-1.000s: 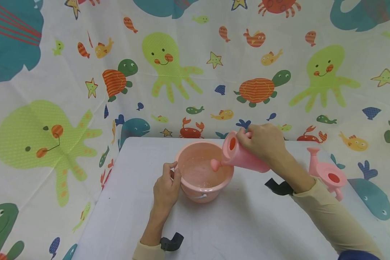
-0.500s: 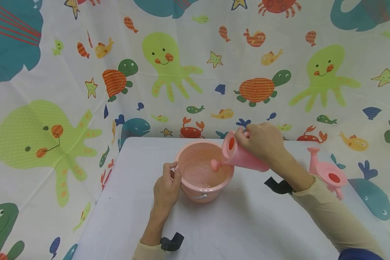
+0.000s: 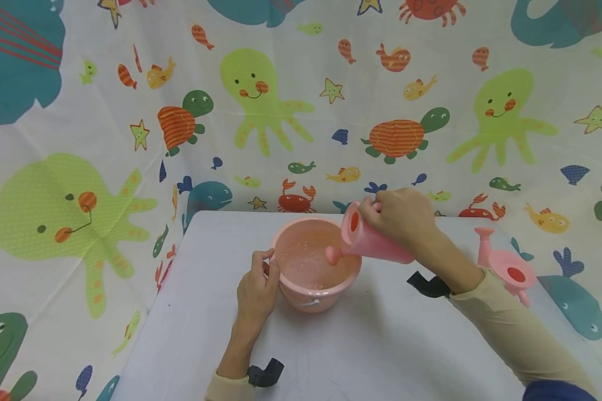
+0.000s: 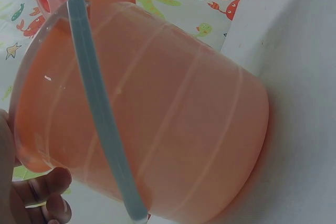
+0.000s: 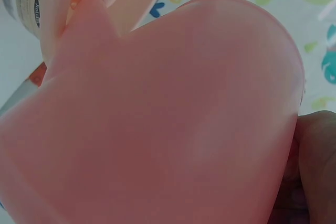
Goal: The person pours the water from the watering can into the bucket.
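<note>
Tipping a pink watering can (image 3: 376,240) over a pink bucket (image 3: 315,266), a person's right hand (image 3: 403,217) is wrapping its fingers round the can's handle end and holding the body tilted, so that the rose on the spout (image 3: 333,254) is hanging just inside the bucket's rim. The left hand (image 3: 256,289) is gripping the near-left rim, thumb over the edge and fingers curled against the outer wall, apparently to keep the light bucket from sliding on the white table (image 3: 381,345). The bucket is standing upright near the middle of the table, its pale blue bail handle (image 4: 100,114) lying down against its side. Inside it, a shallow, bubbly pool of what looks like water is showing; whether any is running from the spout at this instant cannot be told. The can's filling hole (image 3: 354,221) is facing the camera, its contents hidden. A second pink watering can (image 3: 506,266) is standing upright at the table's right edge, well apart, before a sea-creature curtain (image 3: 261,100).
</note>
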`<state>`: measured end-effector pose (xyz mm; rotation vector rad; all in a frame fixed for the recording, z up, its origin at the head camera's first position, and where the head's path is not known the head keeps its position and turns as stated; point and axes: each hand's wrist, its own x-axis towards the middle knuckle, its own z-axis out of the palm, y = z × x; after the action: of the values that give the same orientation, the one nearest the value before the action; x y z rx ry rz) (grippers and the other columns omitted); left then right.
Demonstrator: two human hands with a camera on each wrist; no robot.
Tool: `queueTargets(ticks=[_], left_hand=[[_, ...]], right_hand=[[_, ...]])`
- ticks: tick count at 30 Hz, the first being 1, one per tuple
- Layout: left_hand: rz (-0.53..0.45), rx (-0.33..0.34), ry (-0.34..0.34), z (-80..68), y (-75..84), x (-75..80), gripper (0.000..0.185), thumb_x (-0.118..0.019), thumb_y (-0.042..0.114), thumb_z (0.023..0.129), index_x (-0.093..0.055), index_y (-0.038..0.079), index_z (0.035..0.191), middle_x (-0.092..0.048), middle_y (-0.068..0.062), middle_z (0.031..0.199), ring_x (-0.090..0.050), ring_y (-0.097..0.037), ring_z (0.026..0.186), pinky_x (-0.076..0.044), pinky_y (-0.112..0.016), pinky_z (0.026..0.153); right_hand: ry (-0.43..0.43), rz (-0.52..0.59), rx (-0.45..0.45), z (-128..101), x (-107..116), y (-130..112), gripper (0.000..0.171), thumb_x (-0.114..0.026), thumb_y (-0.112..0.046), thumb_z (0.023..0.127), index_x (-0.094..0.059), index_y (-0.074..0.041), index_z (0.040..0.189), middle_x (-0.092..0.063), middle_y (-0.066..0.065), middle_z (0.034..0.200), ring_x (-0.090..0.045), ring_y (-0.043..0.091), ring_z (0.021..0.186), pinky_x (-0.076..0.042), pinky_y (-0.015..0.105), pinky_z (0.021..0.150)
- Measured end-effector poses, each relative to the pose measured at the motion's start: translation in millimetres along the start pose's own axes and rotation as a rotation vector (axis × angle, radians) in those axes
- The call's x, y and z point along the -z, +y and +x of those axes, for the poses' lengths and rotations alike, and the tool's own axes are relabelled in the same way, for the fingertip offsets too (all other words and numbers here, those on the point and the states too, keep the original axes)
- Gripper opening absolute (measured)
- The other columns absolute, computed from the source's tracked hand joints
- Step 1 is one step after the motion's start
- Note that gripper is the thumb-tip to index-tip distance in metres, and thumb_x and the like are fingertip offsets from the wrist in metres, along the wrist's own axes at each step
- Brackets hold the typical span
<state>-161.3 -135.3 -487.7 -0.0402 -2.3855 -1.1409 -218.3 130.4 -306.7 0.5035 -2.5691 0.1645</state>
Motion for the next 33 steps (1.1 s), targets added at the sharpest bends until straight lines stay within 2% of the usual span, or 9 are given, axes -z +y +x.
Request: queueTargets(ticks=[16, 26, 33], left_hand=[[0.002, -0.007, 0.005, -0.2, -0.1, -0.5, 0.027, -0.046, 0.023, 0.101, -0.056, 0.01, 0.123, -0.051, 0.002, 0.064, -0.037, -0.006, 0.046, -0.028, -0.022, 0.043], [0.004, -0.003, 0.0, -0.4, -0.4, -0.6, 0.028, -0.046, 0.024, 0.101, -0.056, 0.011, 0.123, -0.051, 0.003, 0.064, -0.037, -0.005, 0.046, -0.027, -0.022, 0.042], [0.003, 0.004, -0.003, -0.6, -0.2, 0.1, 0.028, -0.046, 0.024, 0.101, -0.056, 0.011, 0.123, -0.051, 0.003, 0.064, -0.037, -0.005, 0.046, -0.027, -0.022, 0.042]], right_hand=[[-0.078, -0.027, 0.034, 4.8, 3.8, -7.3, 0.045, -0.052, -0.031, 0.09, -0.034, -0.014, 0.052, -0.032, -0.001, 0.048, -0.035, 0.018, 0.045, -0.027, 0.027, 0.046], [-0.038, -0.018, 0.075, 7.5, -1.2, -11.3, 0.045, -0.051, -0.028, 0.089, -0.03, -0.015, 0.051, -0.025, -0.004, 0.049, -0.028, 0.016, 0.046, -0.018, 0.027, 0.046], [-0.059, -0.034, 0.093, 9.6, 0.1, -16.8, 0.045, -0.051, -0.03, 0.09, -0.032, -0.015, 0.052, -0.025, -0.004, 0.05, -0.027, 0.015, 0.046, -0.019, 0.027, 0.045]])
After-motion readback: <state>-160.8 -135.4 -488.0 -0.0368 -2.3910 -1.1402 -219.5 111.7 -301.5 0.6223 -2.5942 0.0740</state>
